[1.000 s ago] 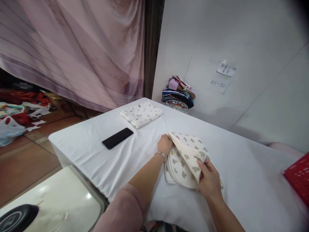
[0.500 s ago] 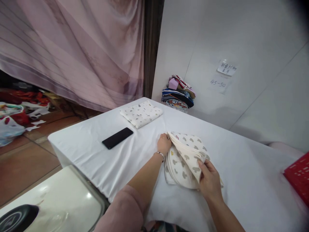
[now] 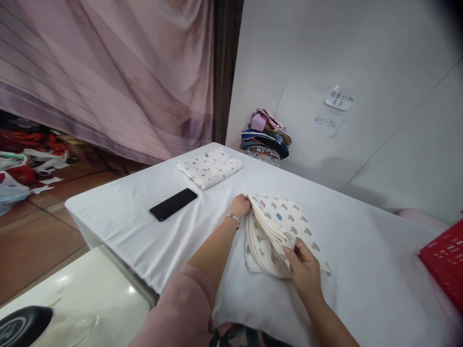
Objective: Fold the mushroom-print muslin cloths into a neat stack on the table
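Note:
A cream cloth [image 3: 289,217] printed with grey, red, blue and yellow mushroom shapes lies folded in layers on the white-covered table [image 3: 361,270]. My left hand [image 3: 240,206], a bracelet at its wrist, grips the cloth's far left corner. Near the front, my right hand [image 3: 304,265] pinches the layered edges between thumb and fingers and holds them lifted, so the layers fan apart. Beneath the raised part, more stacked layers rest on the table. Farther back lies a second folded white cloth [image 3: 210,167] with small dark prints.
Left of my arm lies a black phone [image 3: 173,204]. A red plastic basket [image 3: 443,258] stands at the right edge. Several folded garments [image 3: 265,135] are piled by the wall beyond the table. A cream-white surface [image 3: 90,299] with a black round object [image 3: 25,325] adjoins the lower left.
My right hand has moved slightly left with the lifted edge, and more of the cloth's printed upper face lies exposed. My left hand keeps its grip on the corner. The view has shifted slightly.

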`<act>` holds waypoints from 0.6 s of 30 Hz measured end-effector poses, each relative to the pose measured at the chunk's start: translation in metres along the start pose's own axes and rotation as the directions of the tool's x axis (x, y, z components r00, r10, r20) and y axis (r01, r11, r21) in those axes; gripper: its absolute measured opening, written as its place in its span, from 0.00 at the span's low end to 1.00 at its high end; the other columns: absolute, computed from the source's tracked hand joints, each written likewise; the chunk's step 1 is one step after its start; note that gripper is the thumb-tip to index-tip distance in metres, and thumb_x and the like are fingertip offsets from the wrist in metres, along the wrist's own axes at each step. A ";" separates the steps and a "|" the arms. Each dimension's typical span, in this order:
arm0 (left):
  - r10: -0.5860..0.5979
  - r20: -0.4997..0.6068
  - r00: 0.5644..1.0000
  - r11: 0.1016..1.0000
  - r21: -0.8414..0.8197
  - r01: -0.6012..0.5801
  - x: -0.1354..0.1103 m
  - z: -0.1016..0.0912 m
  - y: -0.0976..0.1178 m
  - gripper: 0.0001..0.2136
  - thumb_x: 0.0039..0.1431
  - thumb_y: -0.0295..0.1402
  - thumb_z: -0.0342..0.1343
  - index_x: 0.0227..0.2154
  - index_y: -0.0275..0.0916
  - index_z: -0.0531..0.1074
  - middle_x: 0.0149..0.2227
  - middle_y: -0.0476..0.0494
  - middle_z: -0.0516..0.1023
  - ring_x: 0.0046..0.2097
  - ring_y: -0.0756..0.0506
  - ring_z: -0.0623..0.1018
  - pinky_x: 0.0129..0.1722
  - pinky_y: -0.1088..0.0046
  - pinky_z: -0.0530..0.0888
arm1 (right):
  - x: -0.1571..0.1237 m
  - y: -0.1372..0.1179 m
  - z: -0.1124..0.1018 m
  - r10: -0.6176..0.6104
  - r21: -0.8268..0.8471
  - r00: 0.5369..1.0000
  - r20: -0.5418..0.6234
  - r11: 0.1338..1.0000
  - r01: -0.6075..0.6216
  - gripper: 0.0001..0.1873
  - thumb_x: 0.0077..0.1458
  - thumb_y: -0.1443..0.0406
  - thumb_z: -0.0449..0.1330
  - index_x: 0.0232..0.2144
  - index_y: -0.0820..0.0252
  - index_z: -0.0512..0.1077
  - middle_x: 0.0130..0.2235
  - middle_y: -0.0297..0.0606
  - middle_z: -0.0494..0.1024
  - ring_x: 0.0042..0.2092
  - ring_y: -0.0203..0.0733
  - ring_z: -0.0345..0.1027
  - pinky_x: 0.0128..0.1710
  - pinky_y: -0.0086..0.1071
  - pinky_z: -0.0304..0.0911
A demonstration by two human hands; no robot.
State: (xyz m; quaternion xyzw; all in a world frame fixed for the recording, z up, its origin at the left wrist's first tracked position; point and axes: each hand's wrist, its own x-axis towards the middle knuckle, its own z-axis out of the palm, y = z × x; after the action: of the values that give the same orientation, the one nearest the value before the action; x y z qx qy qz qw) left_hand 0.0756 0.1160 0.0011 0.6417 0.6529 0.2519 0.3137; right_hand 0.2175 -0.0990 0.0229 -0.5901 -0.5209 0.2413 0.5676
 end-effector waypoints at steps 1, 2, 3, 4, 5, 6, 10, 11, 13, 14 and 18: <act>0.000 0.013 1.000 1.000 0.000 0.000 0.002 -0.002 -0.001 0.08 0.52 0.28 0.51 0.34 0.36 0.72 0.39 0.37 0.77 0.41 0.44 0.76 0.35 0.73 0.68 | -0.001 0.001 0.000 -0.087 -0.076 0.996 0.018 0.993 0.088 0.12 0.54 0.61 0.57 0.40 0.60 0.72 0.38 0.39 0.76 0.41 0.45 0.69 0.42 0.37 0.65; 0.002 0.021 1.000 1.000 0.000 -0.002 0.004 -0.003 -0.002 0.08 0.51 0.28 0.51 0.35 0.36 0.72 0.39 0.37 0.77 0.41 0.44 0.76 0.35 0.73 0.68 | -0.001 0.002 0.000 -0.188 -0.150 0.981 0.046 0.970 0.192 0.11 0.55 0.62 0.56 0.40 0.59 0.72 0.39 0.40 0.75 0.42 0.45 0.68 0.42 0.37 0.65; 0.004 0.025 1.000 1.000 0.000 -0.004 0.006 -0.004 -0.002 0.09 0.51 0.28 0.51 0.35 0.36 0.72 0.40 0.36 0.77 0.42 0.44 0.76 0.36 0.73 0.68 | -0.002 0.003 0.000 -0.292 -0.221 0.951 0.098 0.926 0.307 0.11 0.55 0.64 0.55 0.41 0.59 0.72 0.41 0.41 0.75 0.43 0.45 0.68 0.43 0.38 0.65; 0.008 0.028 1.000 1.000 -0.002 -0.008 0.007 -0.005 -0.002 0.09 0.52 0.28 0.51 0.36 0.36 0.72 0.41 0.36 0.77 0.42 0.43 0.76 0.36 0.72 0.68 | -0.002 0.004 0.001 -0.386 -0.280 0.905 0.177 0.862 0.422 0.12 0.55 0.66 0.54 0.42 0.58 0.72 0.42 0.42 0.75 0.44 0.45 0.67 0.44 0.39 0.64; 0.012 0.030 0.999 1.000 -0.004 -0.012 0.009 -0.006 -0.003 0.09 0.52 0.29 0.51 0.36 0.36 0.72 0.42 0.36 0.77 0.43 0.43 0.75 0.37 0.72 0.68 | -0.002 0.005 0.002 -0.454 -0.318 0.847 0.277 0.788 0.527 0.13 0.55 0.68 0.53 0.43 0.57 0.71 0.43 0.42 0.75 0.45 0.45 0.67 0.44 0.40 0.64; 0.016 0.036 0.999 1.000 -0.008 -0.015 0.010 -0.006 -0.003 0.09 0.52 0.29 0.52 0.36 0.36 0.72 0.42 0.36 0.77 0.43 0.43 0.75 0.38 0.72 0.68 | -0.003 0.005 0.003 -0.489 -0.334 0.785 0.380 0.719 0.610 0.15 0.56 0.70 0.52 0.44 0.56 0.71 0.43 0.42 0.75 0.45 0.45 0.67 0.43 0.40 0.64; -0.001 0.091 0.996 0.999 -0.039 0.005 0.019 -0.006 -0.007 0.09 0.49 0.27 0.52 0.34 0.37 0.73 0.38 0.38 0.78 0.39 0.45 0.76 0.35 0.74 0.68 | -0.004 0.005 0.008 -0.504 -0.341 0.680 0.533 0.607 0.718 0.18 0.56 0.73 0.50 0.48 0.57 0.68 0.42 0.42 0.75 0.43 0.44 0.67 0.42 0.39 0.65; -0.009 0.103 0.995 0.999 -0.047 0.014 0.021 -0.006 -0.008 0.09 0.49 0.27 0.52 0.34 0.37 0.73 0.36 0.39 0.78 0.38 0.45 0.76 0.34 0.74 0.68 | -0.005 0.005 0.009 -0.515 -0.355 0.688 0.511 0.603 0.715 0.17 0.57 0.73 0.50 0.48 0.58 0.68 0.42 0.43 0.74 0.44 0.44 0.66 0.42 0.40 0.64; -0.019 0.115 0.993 0.998 -0.061 0.027 0.025 -0.005 -0.009 0.09 0.48 0.26 0.52 0.33 0.37 0.73 0.34 0.40 0.78 0.36 0.45 0.77 0.33 0.74 0.68 | -0.006 0.005 0.010 -0.528 -0.378 0.695 0.487 0.590 0.713 0.17 0.57 0.73 0.50 0.47 0.59 0.68 0.43 0.44 0.74 0.45 0.45 0.65 0.43 0.40 0.63; -0.022 0.117 0.993 0.997 -0.068 0.030 0.026 -0.005 -0.010 0.09 0.48 0.26 0.52 0.33 0.37 0.74 0.33 0.40 0.78 0.35 0.45 0.77 0.33 0.74 0.68 | -0.006 0.006 0.012 -0.523 -0.382 0.691 0.499 0.582 0.718 0.17 0.57 0.73 0.50 0.47 0.59 0.68 0.43 0.44 0.74 0.45 0.45 0.65 0.43 0.40 0.63; -0.012 0.128 0.992 0.995 -0.101 0.025 0.022 -0.008 -0.010 0.08 0.49 0.25 0.52 0.31 0.36 0.74 0.29 0.42 0.78 0.32 0.47 0.77 0.33 0.75 0.69 | -0.009 0.009 0.020 -0.441 -0.394 0.671 0.596 0.568 0.723 0.16 0.56 0.73 0.49 0.44 0.58 0.70 0.41 0.42 0.74 0.42 0.44 0.64 0.40 0.38 0.62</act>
State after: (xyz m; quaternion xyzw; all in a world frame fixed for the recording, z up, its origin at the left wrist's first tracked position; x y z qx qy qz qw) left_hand 0.0631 0.1382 -0.0024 0.6333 0.6238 0.2407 0.3897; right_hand 0.2003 -0.0972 0.0073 -0.4558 -0.8493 -0.0201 0.2654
